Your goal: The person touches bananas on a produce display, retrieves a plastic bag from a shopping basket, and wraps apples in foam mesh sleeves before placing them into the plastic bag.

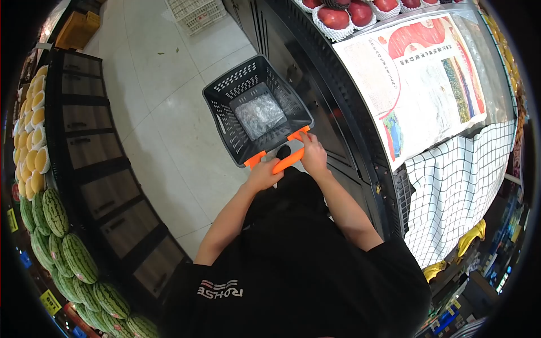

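A black plastic shopping basket (pixel 225 127) with perforated sides hangs or stands in front of my body, over the floor; I cannot tell whether it touches the floor. Its orange handle (pixel 289 161) is on the side nearest me. My left hand (pixel 265 176) is closed around the left part of the handle. Further right, my right hand (pixel 314 154) grips the handle by its right orange joint. A crumpled piece of clear plastic (pixel 260 115) lies on the basket's bottom.
On the right runs a dark display counter with newspaper-like sheets (pixel 422 84), a checked cloth (pixel 456 186) and red fruit in foam nets (pixel 333 18). To the left, watermelons (pixel 79 258) and yellow fruit (pixel 35 135) line a shelf. A white crate (pixel 194 12) stands on the tiled floor (pixel 163 107).
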`<state>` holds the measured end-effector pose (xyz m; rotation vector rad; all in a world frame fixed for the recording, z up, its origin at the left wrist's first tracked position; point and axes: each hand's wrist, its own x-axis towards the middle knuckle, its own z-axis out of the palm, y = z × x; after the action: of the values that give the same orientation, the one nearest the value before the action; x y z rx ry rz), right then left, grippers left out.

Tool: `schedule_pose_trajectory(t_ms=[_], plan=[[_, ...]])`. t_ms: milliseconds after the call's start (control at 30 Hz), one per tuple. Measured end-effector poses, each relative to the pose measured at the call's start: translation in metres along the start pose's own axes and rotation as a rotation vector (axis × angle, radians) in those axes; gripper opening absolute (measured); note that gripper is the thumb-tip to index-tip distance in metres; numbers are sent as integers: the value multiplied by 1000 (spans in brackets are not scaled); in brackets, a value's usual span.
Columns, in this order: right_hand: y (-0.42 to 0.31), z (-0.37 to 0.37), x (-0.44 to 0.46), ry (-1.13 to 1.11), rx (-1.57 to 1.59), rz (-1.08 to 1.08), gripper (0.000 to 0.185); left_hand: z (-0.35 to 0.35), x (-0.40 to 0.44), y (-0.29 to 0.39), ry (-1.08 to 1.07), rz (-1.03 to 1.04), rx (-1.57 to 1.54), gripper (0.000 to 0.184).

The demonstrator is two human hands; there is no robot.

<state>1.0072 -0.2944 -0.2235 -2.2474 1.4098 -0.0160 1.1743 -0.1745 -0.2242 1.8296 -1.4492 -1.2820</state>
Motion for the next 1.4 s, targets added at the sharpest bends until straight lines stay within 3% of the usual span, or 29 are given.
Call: schedule_pose_trajectory(t_ms=[200, 267, 300, 400, 433, 533, 600, 667, 767, 800, 867, 933, 967, 1000, 1067, 1133, 1400], plan=[[-12, -9, 14, -43, -13, 43, 68, -12, 12, -3, -78, -48, 1, 29], [-15, -10, 15, -74, -4, 70, 89, -16, 12, -3, -106, -60, -6, 29], [-17, -11, 15, -72, -5, 75, 89, -16, 12, -4, -110, -42, -16, 30], [-24, -9, 11, -72, 105, 240, 95, -18, 12, -11, -150, 3, -32, 33], [-24, -4, 7, 17, 216, 265, 96, -20, 14, -12, -180, 21, -36, 35], [-27, 15, -5, 170, 617, 500, 77, -38, 16, -9, -311, 54, 18, 42], [-42, 23, -14, 158, 1125, 804, 57, -37, 18, -35, -384, 169, 84, 63], [-33, 57, -32, 101, 1565, 873, 38, -57, 12, -37, -360, 345, 68, 71], [-101, 30, -43, 199, 1671, 892, 57, -103, 5, -40, -559, 114, 39, 73], [-118, 26, -44, 214, 1730, 889, 63, -100, 0, -72, -379, 280, 2, 63], [-133, 35, -47, 274, 1856, 879, 64, -115, -5, -109, -375, 131, -97, 58], [-148, 41, -48, 389, 1906, 821, 62, -128, -10, -160, -339, -66, -125, 55], [-159, 37, -48, 449, 1876, 868, 48, -134, -11, -188, -324, -125, -85, 55], [-164, 38, -46, 469, 1882, 859, 48, -144, -15, -211, -310, -184, -46, 55], [-165, 52, -43, 623, 1666, 919, 31, -170, -27, -240, -306, -317, -97, 52], [-166, 58, -41, 705, 1648, 942, 23, -182, -36, -292, -236, -339, -102, 48], [-140, 68, -79, 820, 1464, 1016, 25, -226, -66, -271, -150, -536, -237, 39]])
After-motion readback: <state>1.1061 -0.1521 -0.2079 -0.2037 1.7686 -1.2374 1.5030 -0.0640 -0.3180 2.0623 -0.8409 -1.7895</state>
